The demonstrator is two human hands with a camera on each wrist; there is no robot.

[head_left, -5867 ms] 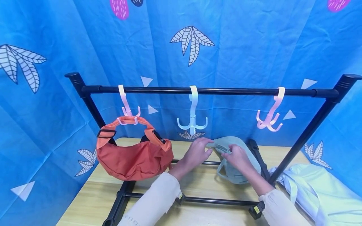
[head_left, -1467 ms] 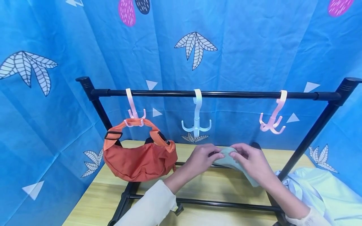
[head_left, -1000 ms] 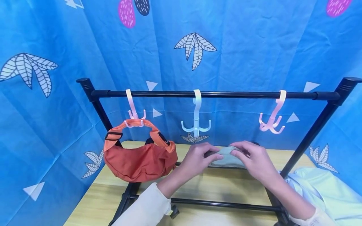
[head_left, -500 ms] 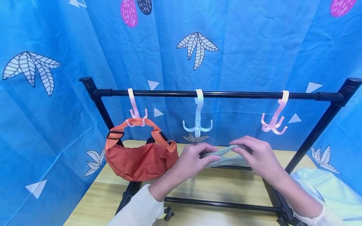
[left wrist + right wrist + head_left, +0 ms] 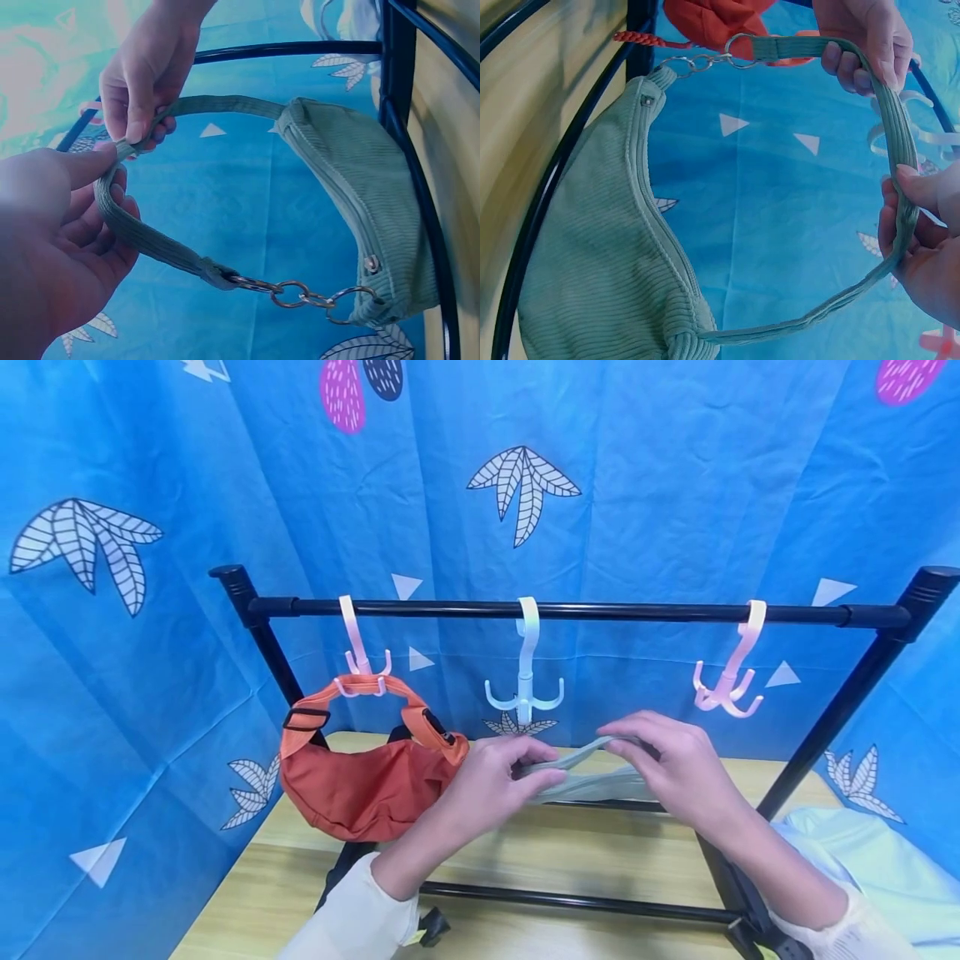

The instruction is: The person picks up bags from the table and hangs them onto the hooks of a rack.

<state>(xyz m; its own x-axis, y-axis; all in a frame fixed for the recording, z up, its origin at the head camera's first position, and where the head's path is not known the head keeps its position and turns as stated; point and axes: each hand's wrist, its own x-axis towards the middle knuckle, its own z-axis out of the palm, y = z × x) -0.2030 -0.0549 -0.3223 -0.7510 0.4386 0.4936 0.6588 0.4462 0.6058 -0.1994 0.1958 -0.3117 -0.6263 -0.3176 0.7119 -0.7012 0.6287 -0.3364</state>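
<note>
Head view, lower centre: left hand (image 5: 491,783) and right hand (image 5: 681,770), fingers curled, pinch strap (image 5: 897,129) of green bag (image 5: 604,232). Looks light, soft; best held mid-strap.

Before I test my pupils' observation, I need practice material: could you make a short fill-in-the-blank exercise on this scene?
The left hand and right hand hold the strap of a ribbed bag whose colour is ____.
The red bag hangs from a hook coloured ____.
Of the three hooks on the black rail, the number bearing a bag is ____.

Missing words: green; pink; one.
</note>
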